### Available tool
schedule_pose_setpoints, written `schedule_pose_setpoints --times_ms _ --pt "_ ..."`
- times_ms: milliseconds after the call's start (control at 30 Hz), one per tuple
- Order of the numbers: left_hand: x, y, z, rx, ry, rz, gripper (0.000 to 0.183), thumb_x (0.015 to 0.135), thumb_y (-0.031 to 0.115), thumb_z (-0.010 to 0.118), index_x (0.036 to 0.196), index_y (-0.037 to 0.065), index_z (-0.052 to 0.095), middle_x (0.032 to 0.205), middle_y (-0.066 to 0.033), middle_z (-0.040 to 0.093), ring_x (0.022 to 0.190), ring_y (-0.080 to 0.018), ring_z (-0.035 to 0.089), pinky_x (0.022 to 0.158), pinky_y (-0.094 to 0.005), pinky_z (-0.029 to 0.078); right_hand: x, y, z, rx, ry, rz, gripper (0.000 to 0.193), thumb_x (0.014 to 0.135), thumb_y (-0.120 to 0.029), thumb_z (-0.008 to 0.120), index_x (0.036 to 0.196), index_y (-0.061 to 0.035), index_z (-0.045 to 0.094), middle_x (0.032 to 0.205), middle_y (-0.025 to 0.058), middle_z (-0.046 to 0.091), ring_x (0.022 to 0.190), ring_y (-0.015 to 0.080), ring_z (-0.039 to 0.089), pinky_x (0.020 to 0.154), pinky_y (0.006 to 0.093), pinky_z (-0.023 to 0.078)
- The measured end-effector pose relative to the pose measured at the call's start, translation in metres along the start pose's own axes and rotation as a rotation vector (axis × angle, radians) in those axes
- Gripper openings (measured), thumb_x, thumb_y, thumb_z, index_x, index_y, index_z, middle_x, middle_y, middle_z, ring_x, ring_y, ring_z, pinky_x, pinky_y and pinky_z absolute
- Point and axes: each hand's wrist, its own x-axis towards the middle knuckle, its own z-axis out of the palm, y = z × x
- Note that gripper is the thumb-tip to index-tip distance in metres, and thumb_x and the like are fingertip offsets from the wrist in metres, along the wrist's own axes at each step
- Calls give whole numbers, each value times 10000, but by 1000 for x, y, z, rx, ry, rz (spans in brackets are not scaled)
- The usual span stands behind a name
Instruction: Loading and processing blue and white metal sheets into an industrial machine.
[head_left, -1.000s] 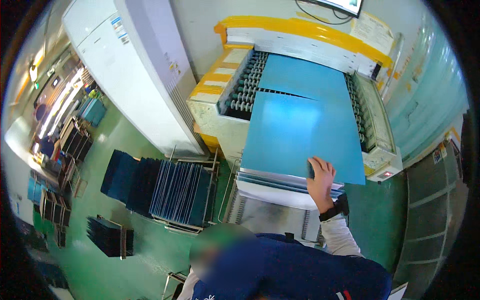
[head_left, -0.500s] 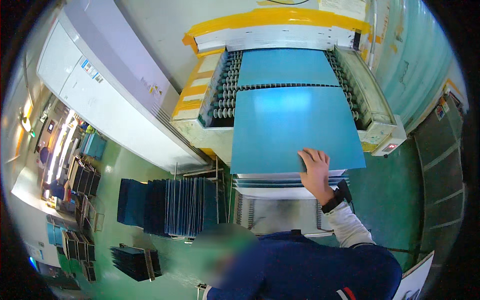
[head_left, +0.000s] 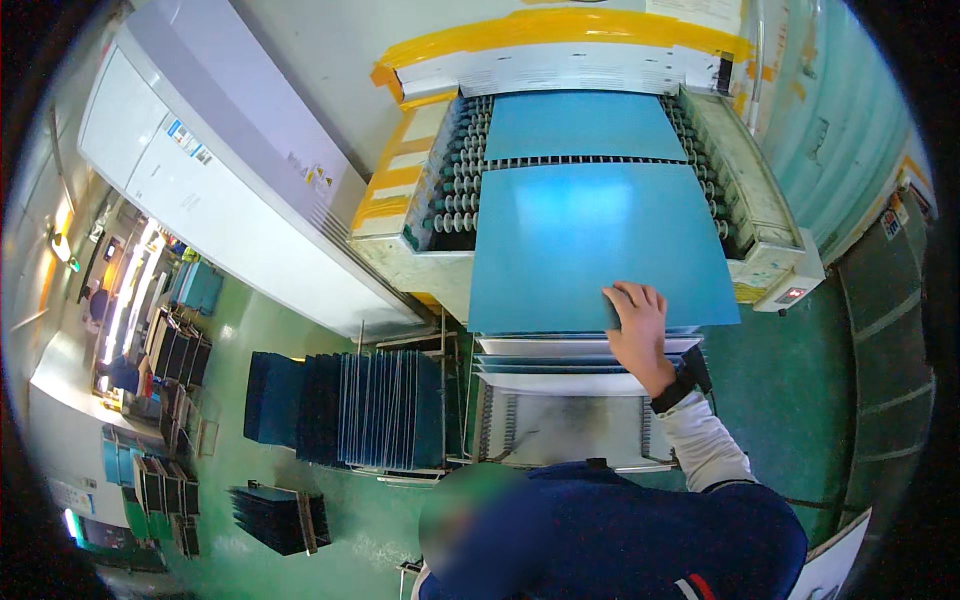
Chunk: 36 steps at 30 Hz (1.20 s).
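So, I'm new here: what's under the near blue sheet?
Below the sheet, near its front edge, panels and a grey rack show. Rollers show at both sides; what lies beneath its middle is covered.

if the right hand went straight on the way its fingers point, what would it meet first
Likely the nearer blue panel, which lies under the right hand, though contact is unclear; past that, the row of rollers.

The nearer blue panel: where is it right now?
In the head view, the nearer blue panel lies right of centre, partly over the rollers, with the right hand at its near edge and the farther panel just beyond.
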Motion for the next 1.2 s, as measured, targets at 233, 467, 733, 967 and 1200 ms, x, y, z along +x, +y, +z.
schedule_pose_setpoints --times_ms 233,467,733,967,1200 --pt "29 -38 19 -4 -10 105 399 816 361 688 1006 11 713 991 -182 708 937 -297 692 807 -356 538 7 1 0 29 -8 2 537 596 4 700 1121 -86 631 1167 88 583 1072 319 520 932 455 384" --pt "15 -31 18 -77 7 93 354 820 329 671 972 12 716 977 -183 707 939 -299 684 807 -374 527 13 1 7 28 -24 13 552 589 -1 718 1127 -84 629 1169 94 581 1073 321 520 935 460 384" --pt "13 -31 20 -96 1 80 353 812 329 677 962 12 713 959 -180 710 914 -308 686 794 -376 525 25 5 10 44 -22 -2 573 574 0 737 1131 -87 630 1173 94 580 1075 321 519 941 454 383" --pt "16 -41 24 -101 -39 33 394 810 345 676 996 -2 701 948 -185 712 908 -312 693 790 -374 529 36 11 19 10 -26 1 572 576 2 737 1130 -89 630 1176 98 579 1073 325 518 943 451 381" --pt "13 -42 30 -113 34 45 381 806 338 669 984 4 710 947 -182 713 907 -314 694 794 -365 531 47 14 23 7 -69 14 582 591 -18 753 1153 -94 623 1196 93 561 1109 316 502 960 464 372"
